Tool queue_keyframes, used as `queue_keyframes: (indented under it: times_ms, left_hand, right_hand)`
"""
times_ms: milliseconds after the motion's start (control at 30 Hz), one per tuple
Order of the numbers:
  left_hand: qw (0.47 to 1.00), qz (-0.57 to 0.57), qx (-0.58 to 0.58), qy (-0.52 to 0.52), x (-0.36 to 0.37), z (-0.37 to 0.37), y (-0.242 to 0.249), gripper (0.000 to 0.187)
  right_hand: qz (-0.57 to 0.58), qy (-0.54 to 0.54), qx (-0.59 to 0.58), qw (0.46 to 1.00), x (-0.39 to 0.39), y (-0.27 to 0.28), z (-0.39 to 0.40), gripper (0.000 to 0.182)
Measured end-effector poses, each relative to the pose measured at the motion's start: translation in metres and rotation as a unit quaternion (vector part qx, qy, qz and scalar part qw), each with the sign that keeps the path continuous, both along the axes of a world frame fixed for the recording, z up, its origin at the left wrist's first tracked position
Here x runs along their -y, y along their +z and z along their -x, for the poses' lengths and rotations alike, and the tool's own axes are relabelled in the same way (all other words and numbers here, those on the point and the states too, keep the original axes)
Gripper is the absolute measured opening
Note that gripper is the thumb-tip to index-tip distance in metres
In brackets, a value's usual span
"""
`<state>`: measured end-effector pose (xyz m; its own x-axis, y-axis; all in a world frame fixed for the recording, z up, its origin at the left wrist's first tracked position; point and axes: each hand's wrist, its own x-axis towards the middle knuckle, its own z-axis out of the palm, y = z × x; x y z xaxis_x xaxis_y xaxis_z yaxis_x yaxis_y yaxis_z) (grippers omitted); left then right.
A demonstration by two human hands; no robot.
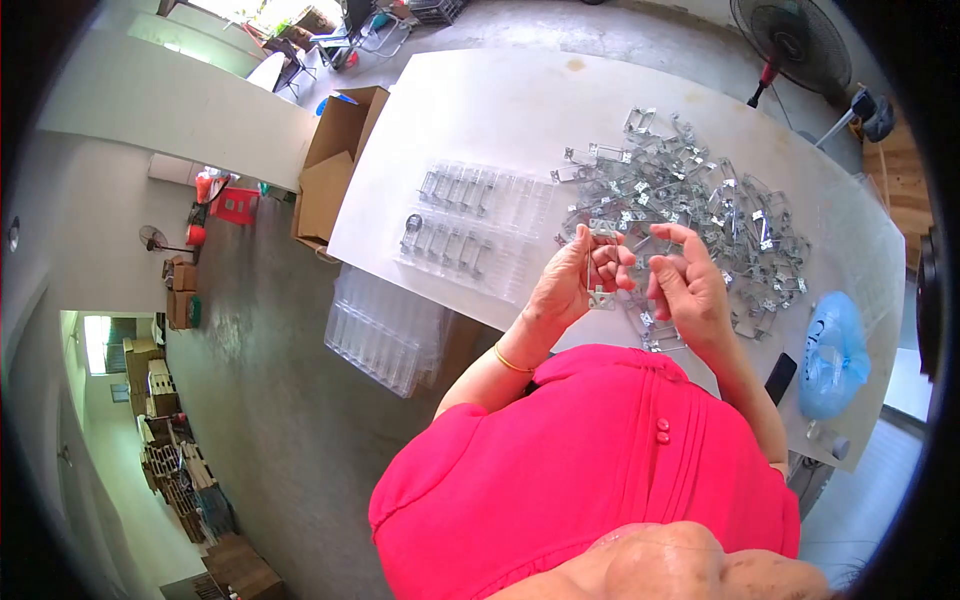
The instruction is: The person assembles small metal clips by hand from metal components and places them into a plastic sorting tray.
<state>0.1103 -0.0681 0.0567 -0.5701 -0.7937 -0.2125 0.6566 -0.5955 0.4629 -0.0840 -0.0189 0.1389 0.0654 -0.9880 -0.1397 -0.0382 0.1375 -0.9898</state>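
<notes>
Pink shirt (570,450) is positioned below the hands. One metal bracket (600,298) is gripped in the left hand (565,288), above the surface (480,105). The right hand (697,298) is curled nearby; its grip cannot be determined. Loose brackets (670,180) are piled beyond, beside clear trays (520,215).

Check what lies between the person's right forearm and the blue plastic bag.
In the head view, a black object, probably a phone, lies on the white table between the right forearm and the blue plastic bag.
</notes>
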Motion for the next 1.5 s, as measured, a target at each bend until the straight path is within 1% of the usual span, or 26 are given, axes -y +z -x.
queue_keyframes:
  times_ms: [67,100,133,167,200,233,267,300,367,433,500,533,600,633,733,800,933,1000,1033,1100,1133,1200,1233,1367,1467,1500]
  left_hand:
    - [0.996,0.07,0.058,-0.01,0.007,-0.013,-0.001,0.054]
    - [0.995,0.078,0.058,-0.011,0.01,-0.019,-0.001,0.054]
    - [0.984,0.127,0.122,-0.02,0.009,-0.026,-0.001,0.048]
    - [0.965,0.183,0.187,-0.024,0.012,-0.032,0.002,0.043]
    - [0.973,0.152,0.171,-0.013,0.01,-0.031,0.011,0.036]
    - [0.972,0.16,0.17,-0.014,0.011,-0.036,0.005,0.033]
    - [0.966,0.144,0.215,-0.018,0.008,-0.04,0.014,0.03]
    - [0.959,0.155,0.234,-0.048,0.01,-0.048,0.015,0.03]
    - [0.965,0.161,0.202,-0.043,0.008,-0.055,0.015,0.031]
    - [0.967,0.163,0.188,-0.044,0.009,-0.063,0.016,0.033]
    - [0.925,0.226,0.287,-0.108,0.009,-0.072,0.029,0.033]
    - [0.925,0.226,0.287,-0.109,0.009,-0.073,0.027,0.033]
    - [0.912,0.243,0.301,-0.137,0.009,-0.076,0.02,0.034]
    - [0.912,0.244,0.3,-0.137,0.008,-0.075,0.021,0.034]
    - [0.913,0.238,0.295,-0.151,0.004,-0.074,0.03,0.035]
    - [0.926,0.211,0.273,-0.156,0.002,-0.073,0.034,0.035]
    - [0.918,0.229,0.284,-0.156,-0.004,-0.066,0.032,0.035]
    - [0.914,0.236,0.295,-0.146,-0.008,-0.059,0.029,0.035]
    - [0.914,0.241,0.294,-0.144,-0.011,-0.056,0.03,0.035]
    - [0.912,0.236,0.303,-0.143,-0.015,-0.051,0.033,0.035]
    - [0.911,0.243,0.302,-0.141,-0.018,-0.048,0.033,0.035]
    - [0.907,0.239,0.318,-0.14,-0.023,-0.041,0.031,0.035]
    - [0.907,0.244,0.314,-0.138,-0.026,-0.037,0.035,0.035]
    - [0.908,0.24,0.323,-0.115,-0.033,-0.022,0.027,0.035]
    - [0.912,0.22,0.332,-0.099,-0.041,-0.011,0.031,0.034]
    - [0.909,0.208,0.347,-0.098,-0.044,-0.008,0.036,0.033]
  right_hand:
    - [0.015,0.033,-0.023,0.999,0.009,0.004,-0.017,0.032]
    - [0.031,0.043,-0.049,0.997,0.014,0.001,-0.025,0.033]
    - [0.045,0.043,-0.048,0.997,0.016,-0.001,-0.031,0.033]
    - [0.061,0.056,-0.075,0.994,0.017,-0.004,-0.037,0.033]
    - [0.086,0.07,-0.101,0.989,0.023,-0.003,-0.043,0.033]
    - [0.097,0.081,-0.133,0.983,0.026,0.0,-0.047,0.032]
    - [0.103,0.091,-0.165,0.977,0.027,0.002,-0.05,0.031]
    - [0.122,0.096,-0.162,0.974,0.028,0.001,-0.054,0.031]
    - [0.07,0.09,-0.13,0.985,0.028,-0.002,-0.06,0.029]
    - [0.054,0.112,-0.145,0.982,0.027,0.001,-0.06,0.028]
    - [0.035,0.141,-0.19,0.971,0.024,0.007,-0.059,0.027]
    - [0.035,0.14,-0.19,0.971,0.023,0.003,-0.059,0.027]
    - [0.131,0.149,-0.265,0.944,0.019,-0.007,-0.056,0.026]
    - [0.132,0.149,-0.266,0.943,0.018,-0.006,-0.056,0.026]
    - [0.125,0.151,-0.241,0.951,0.012,0.007,-0.055,0.026]
    - [0.018,0.144,-0.237,0.961,0.009,0.021,-0.053,0.026]
    - [0.015,0.149,-0.232,0.961,0.001,0.019,-0.047,0.025]
    - [0.105,0.093,-0.254,0.957,-0.007,0.01,-0.045,0.021]
    - [0.11,0.092,-0.255,0.956,-0.009,0.009,-0.043,0.021]
    - [0.074,0.083,-0.24,0.964,-0.012,0.009,-0.039,0.019]
    - [0.081,0.081,-0.243,0.963,-0.013,0.006,-0.036,0.019]
    - [0.103,0.057,-0.266,0.957,-0.016,0.002,-0.029,0.015]
    - [0.136,0.06,-0.291,0.945,-0.018,0.009,-0.026,0.012]
    - [0.182,0.063,-0.321,0.927,-0.025,0.009,-0.014,0.011]
    - [0.223,0.056,-0.293,0.928,-0.032,0.008,-0.005,0.012]
    - [0.218,0.064,-0.292,0.929,-0.034,0.013,-0.002,0.015]
